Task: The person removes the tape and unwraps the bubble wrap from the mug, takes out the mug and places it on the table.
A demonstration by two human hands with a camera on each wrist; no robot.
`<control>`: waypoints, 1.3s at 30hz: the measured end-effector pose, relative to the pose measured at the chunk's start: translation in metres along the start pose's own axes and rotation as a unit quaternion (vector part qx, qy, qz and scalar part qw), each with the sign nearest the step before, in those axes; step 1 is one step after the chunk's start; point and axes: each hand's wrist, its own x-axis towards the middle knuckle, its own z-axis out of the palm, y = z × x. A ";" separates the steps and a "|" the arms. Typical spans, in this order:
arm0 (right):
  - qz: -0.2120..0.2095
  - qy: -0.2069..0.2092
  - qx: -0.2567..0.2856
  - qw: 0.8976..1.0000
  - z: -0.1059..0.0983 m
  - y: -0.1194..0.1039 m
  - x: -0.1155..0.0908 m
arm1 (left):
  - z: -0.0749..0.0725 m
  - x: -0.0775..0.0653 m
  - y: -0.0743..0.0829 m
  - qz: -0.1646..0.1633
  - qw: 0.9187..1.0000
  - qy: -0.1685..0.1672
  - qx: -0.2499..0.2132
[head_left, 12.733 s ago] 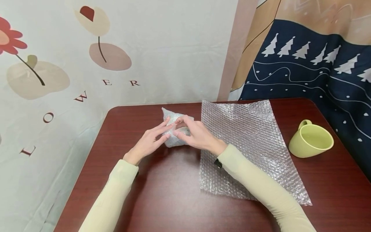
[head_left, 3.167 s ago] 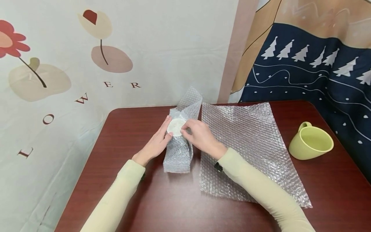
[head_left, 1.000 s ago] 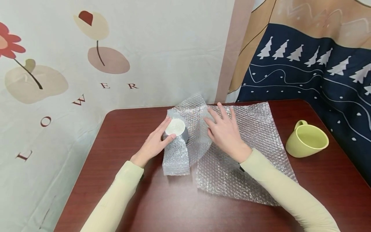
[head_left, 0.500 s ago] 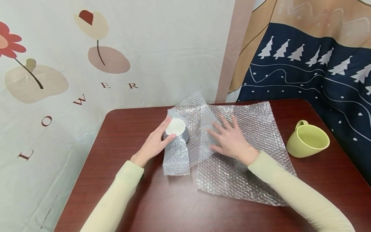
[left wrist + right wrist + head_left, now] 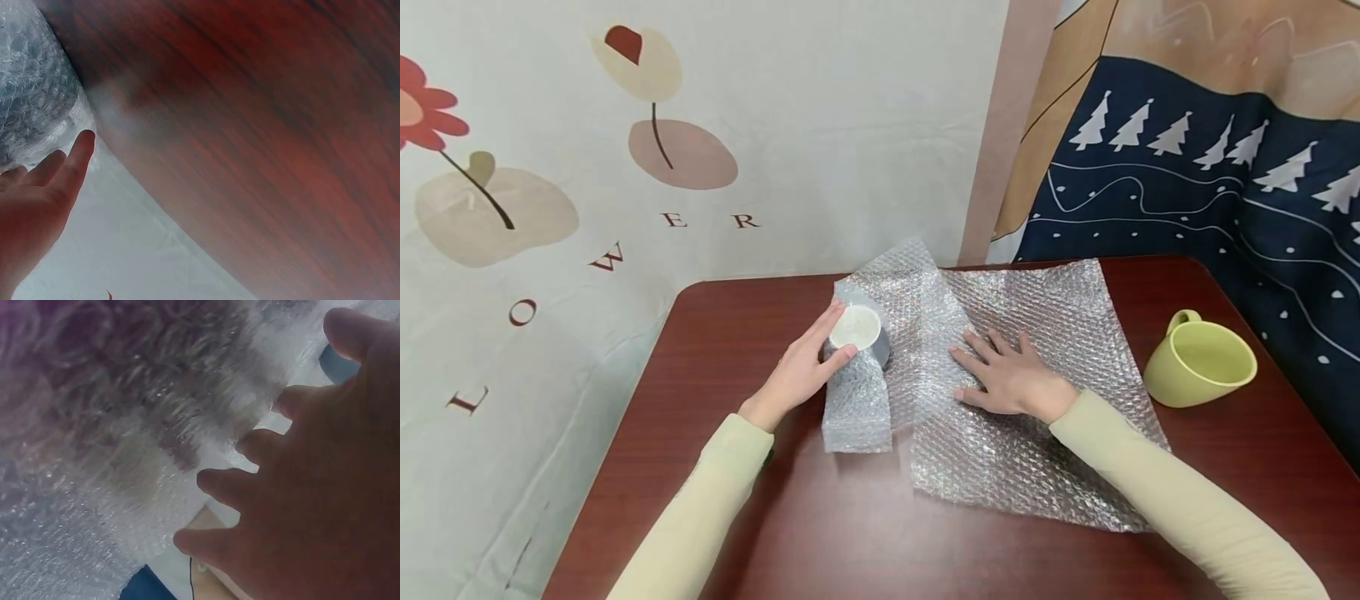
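A round thing (image 5: 855, 327) with a white top and a grey-blue side stands on the table, partly covered by a strip of bubble wrap (image 5: 856, 408). My left hand (image 5: 797, 371) rests against its left side, fingers straight, thumb at the near edge of the white top. In the left wrist view, the fingers (image 5: 75, 165) lie along the bubble wrap. From the round thing the wrap spreads rightward over a larger bubble wrap sheet (image 5: 1015, 467). My right hand (image 5: 1011, 379) lies on the wrap with fingers spread, palm down, as the right wrist view also shows.
A yellow-green mug (image 5: 1198, 362) sits tilted at the right of the dark red wooden table (image 5: 722, 333). Behind the table hang a pale flower-print cloth (image 5: 850, 125) and a navy cloth (image 5: 1150, 183) with white trees.
Earlier, both hands were at the wrapped bundle. The wrap has since been opened out to the right, uncovering the round thing's side. Lately the right hand moved lower and rightward; the left stayed.
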 end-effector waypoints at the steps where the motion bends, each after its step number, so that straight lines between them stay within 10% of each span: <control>1: 0.000 -0.005 0.004 1.000 0.000 0.000 0.000 | 0.000 0.000 0.000 0.005 1.000 0.002 0.001; 8: -0.006 0.004 0.001 1.000 -0.001 0.000 0.002 | 0.001 0.001 -0.001 0.017 1.000 0.009 0.000; 14: -0.055 0.145 -0.047 0.987 -0.016 -0.015 0.006 | 0.002 0.000 -0.002 0.014 1.000 0.007 -0.006; 19: -0.143 0.247 0.016 0.958 -0.020 -0.036 0.022 | 0.003 -0.001 -0.003 0.014 1.000 0.011 -0.004; 26: -0.168 0.209 0.123 0.956 -0.012 -0.049 0.039 | 0.004 0.000 -0.003 0.014 1.000 0.014 -0.010; 39: -0.189 0.199 0.136 0.952 -0.004 -0.054 0.045 | 0.003 0.000 -0.002 0.013 0.999 0.011 -0.031</control>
